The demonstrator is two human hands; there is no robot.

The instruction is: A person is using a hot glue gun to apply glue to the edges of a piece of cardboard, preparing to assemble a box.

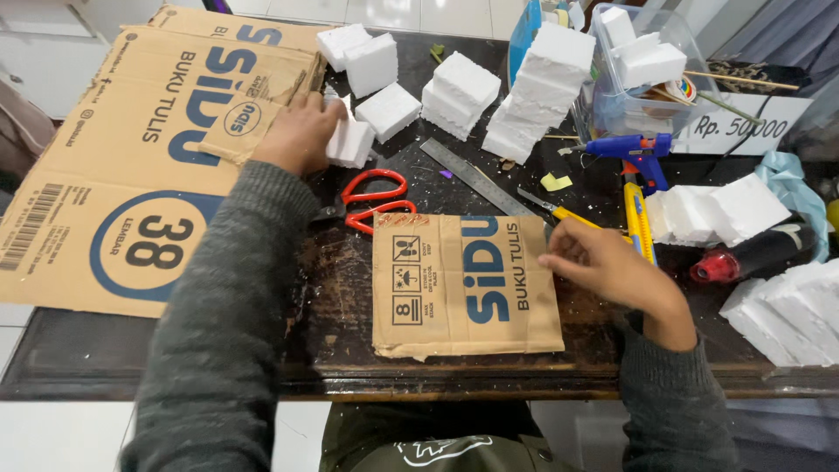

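My left hand (299, 133) reaches to the back left of the dark table (341, 288) and grips a small white foam block (351, 142). My right hand (603, 262) rests with fingertips on the right edge of a cut brown cardboard piece (463, 284) that lies flat in front of me. Red-handled scissors (376, 201) lie between the two hands, just above the cardboard piece. A metal ruler (472, 175) lies diagonally beyond it.
A large flattened cardboard box (131, 166) covers the left side. Several white foam blocks (489, 96) stand at the back and at the right (725, 210). A blue glue gun (634, 150), a yellow cutter (638, 223) and a clear plastic tub (647, 79) sit at the right.
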